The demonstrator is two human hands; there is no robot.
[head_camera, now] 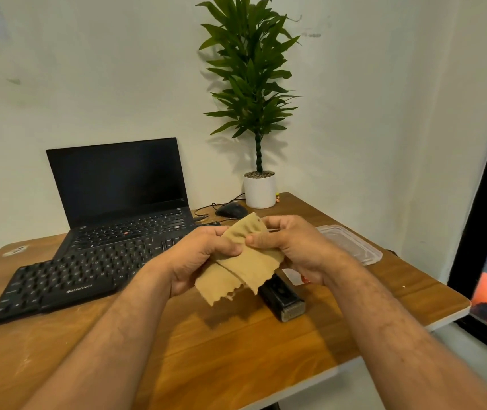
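Middle of the frame, lifted clear above the wooden table (236, 359): a tan cloth (248, 269), doubled in two layers, with the zigzag-cut edge hanging lowest. Pinched from both sides. Left grip (203, 255) curled round the left border, thumb pressed on top. Right grip (292, 247) closed on the upper right part, thumb tip almost meeting the other thumb on the cloth face.

Long axis of the cloth slanting from upper right, behind the right fingers, down to lower left. Both grips sitting on the upper half, so the free end lies below them, a little nearer to the left grip.

Looks like folding or unfolding in progress; for the next pull, probably better to slide the left grip down along this axis toward the loose edge.

Directly under the cloth, on the table: a small black device (282, 298). To the left, a black keyboard (58, 282) touching the open laptop (118, 187).
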